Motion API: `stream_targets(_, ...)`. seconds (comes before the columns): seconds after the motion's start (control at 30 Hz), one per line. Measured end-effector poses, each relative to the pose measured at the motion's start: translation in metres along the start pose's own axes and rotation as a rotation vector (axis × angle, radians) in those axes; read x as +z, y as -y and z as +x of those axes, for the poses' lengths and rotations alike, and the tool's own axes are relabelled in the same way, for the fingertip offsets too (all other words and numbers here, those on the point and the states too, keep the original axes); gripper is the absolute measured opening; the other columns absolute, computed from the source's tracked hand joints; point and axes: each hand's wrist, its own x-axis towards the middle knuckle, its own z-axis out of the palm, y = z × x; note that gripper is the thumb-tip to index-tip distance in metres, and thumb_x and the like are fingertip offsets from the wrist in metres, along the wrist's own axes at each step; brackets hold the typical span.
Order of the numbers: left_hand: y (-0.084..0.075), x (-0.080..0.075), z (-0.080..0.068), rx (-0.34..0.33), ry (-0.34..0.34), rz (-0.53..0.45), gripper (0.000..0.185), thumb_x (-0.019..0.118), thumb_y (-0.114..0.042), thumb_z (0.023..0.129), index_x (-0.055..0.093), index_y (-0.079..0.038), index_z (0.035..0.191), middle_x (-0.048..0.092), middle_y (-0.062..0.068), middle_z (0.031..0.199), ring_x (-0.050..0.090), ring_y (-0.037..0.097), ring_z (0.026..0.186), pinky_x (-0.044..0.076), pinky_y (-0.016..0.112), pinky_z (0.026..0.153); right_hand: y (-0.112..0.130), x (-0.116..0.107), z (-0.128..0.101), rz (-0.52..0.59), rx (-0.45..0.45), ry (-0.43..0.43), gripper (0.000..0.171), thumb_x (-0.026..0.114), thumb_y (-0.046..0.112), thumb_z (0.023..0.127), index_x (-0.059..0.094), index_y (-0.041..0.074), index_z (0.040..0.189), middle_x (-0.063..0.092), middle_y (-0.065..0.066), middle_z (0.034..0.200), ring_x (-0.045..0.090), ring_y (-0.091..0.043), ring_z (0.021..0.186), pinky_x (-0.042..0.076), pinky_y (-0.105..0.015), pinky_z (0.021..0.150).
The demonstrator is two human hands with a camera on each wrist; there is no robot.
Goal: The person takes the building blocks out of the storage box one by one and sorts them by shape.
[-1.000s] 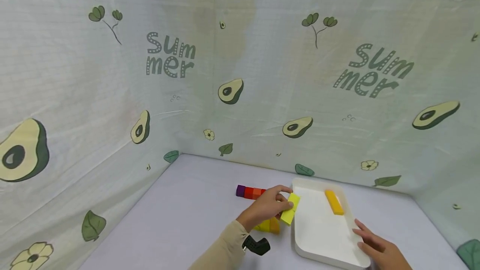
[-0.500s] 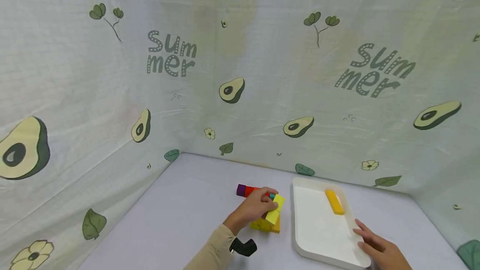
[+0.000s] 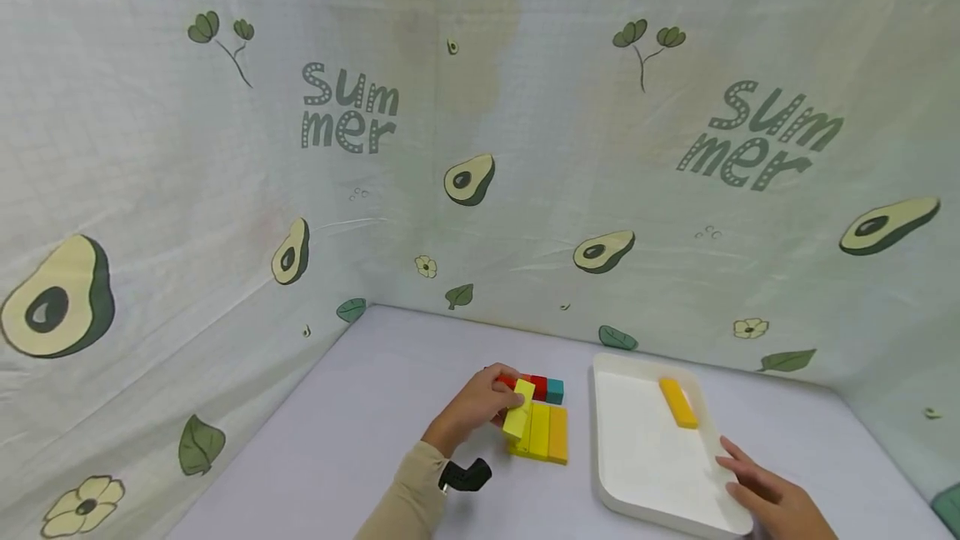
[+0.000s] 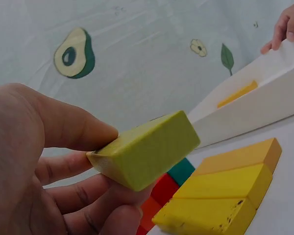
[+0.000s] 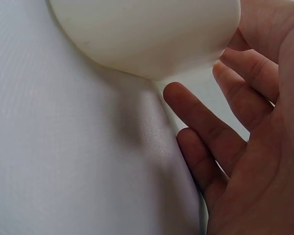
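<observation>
My left hand (image 3: 471,408) pinches a yellow-green rectangular block (image 3: 519,412) between thumb and fingers. In the left wrist view, this block (image 4: 152,152) is tilted in the air. Just beyond it, two yellow blocks (image 3: 538,433) and a light-orange block (image 3: 558,435) lie side by side on the table. Behind them runs a row of small cubes, with a red cube (image 3: 538,387) and a teal cube (image 3: 555,392) at its right end. My right hand (image 3: 780,502) rests at the right rim of a white tray (image 3: 645,448), its fingers loosely extended.
Inside the tray lies one yellow-orange block (image 3: 678,403), near the right wall. A pale cloth printed with avocados (image 3: 604,252) and leaves hangs behind and beside the white table (image 3: 360,407). A black strap device (image 3: 465,476) sits on my left wrist.
My left hand has carried the yellow-green block leftward from the tray's edge to above the left side of the yellow blocks. The right hand stays at the tray.
</observation>
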Motion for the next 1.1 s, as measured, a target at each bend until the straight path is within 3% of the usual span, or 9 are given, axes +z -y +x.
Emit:
stream_targets(0.33,0.017,-0.017,0.002,-0.029,0.021,0.050,0.035,0.073,-0.019,0.091,0.057,-0.010,0.120,0.063,0.007,0.095,0.061,0.024,0.077,0.055,0.034,0.070,0.000,-0.001,-0.004,0.000,-0.002,0.003,0.082,0.064,0.061,0.090,0.053,0.000,0.142,0.023,-0.016,0.157,0.024,-0.049,0.142,0.035,-0.063,0.104)
stream_targets(0.57,0.025,-0.017,0.009,-0.076,0.001,0.090,0.033,0.073,-0.020,0.091,0.058,-0.012,0.119,0.062,0.007,0.095,0.060,0.024,0.076,0.054,0.032,0.068,-0.003,0.002,-0.004,0.006,0.012,0.001,0.080,0.064,0.060,0.090,0.054,0.000,0.142,0.024,-0.016,0.157,0.025,-0.049,0.142,0.036,-0.063,0.104)
stream_targets(0.9,0.024,-0.021,0.013,-0.081,-0.019,0.103,0.031,0.070,-0.019,0.094,0.061,-0.013,0.123,0.065,0.007,0.087,0.059,0.022,0.065,0.055,0.030,0.063,0.008,-0.003,-0.010,-0.102,-0.070,-0.040,0.078,0.060,0.061,0.092,0.053,0.003,0.144,0.027,-0.012,0.158,0.025,-0.047,0.144,0.041,-0.051,0.104)
stream_targets(1.1,0.032,-0.020,0.010,-0.108,-0.054,0.086,0.029,0.070,-0.017,0.094,0.061,-0.011,0.122,0.064,0.008,0.085,0.060,0.022,0.064,0.054,0.030,0.061,0.009,0.002,-0.011,-0.065,-0.055,-0.037,0.076,0.062,0.058,0.093,0.054,0.000,0.142,0.027,-0.016,0.158,0.025,-0.049,0.143,0.037,-0.056,0.105)
